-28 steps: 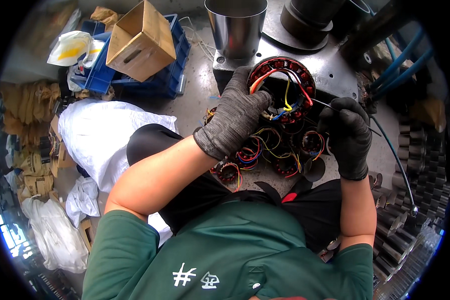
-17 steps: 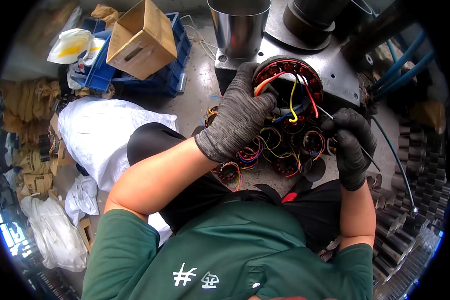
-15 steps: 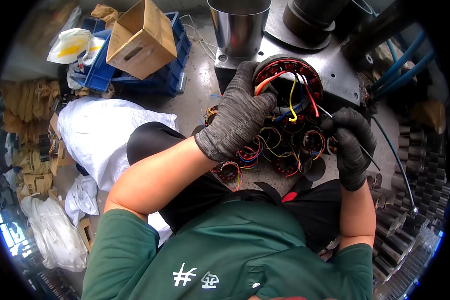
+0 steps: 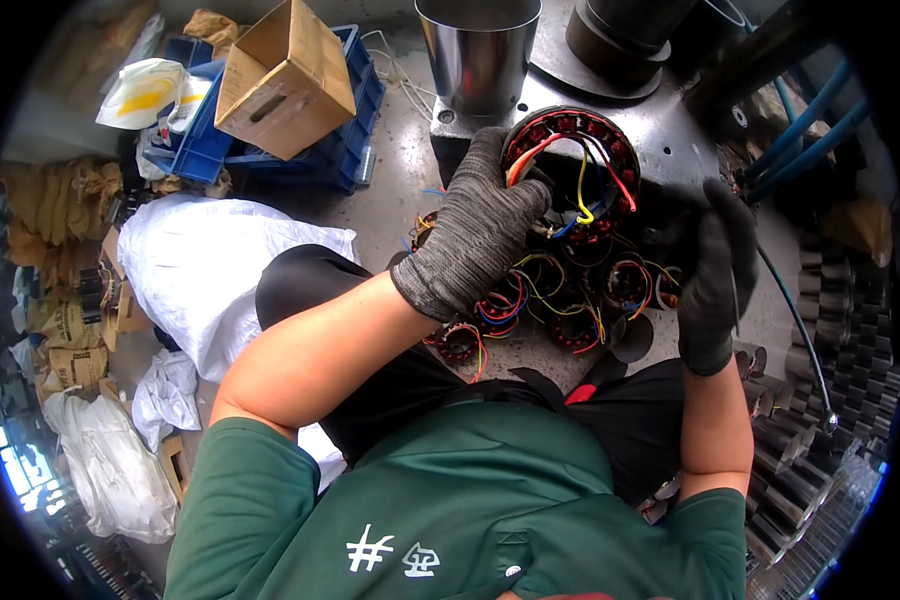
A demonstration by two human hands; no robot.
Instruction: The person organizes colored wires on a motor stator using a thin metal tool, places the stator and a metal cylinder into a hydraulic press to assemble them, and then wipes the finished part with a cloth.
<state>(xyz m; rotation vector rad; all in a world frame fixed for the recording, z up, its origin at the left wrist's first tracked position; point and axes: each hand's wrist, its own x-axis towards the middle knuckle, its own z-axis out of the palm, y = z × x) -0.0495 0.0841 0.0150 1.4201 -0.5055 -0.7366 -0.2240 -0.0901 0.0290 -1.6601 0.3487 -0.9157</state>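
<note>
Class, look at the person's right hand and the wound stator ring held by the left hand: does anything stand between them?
Nothing solid does. The left hand grips the stator ring by its left rim. The right hand hovers just to its right, apart from it. Only the loose coloured wires trailing from the ring lie near the gap.

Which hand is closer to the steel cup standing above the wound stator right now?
Left. The left hand grips the stator's left rim, just below the steel cup. The right hand is off to the stator's right, holding a thin tool, farther from the cup.
</note>
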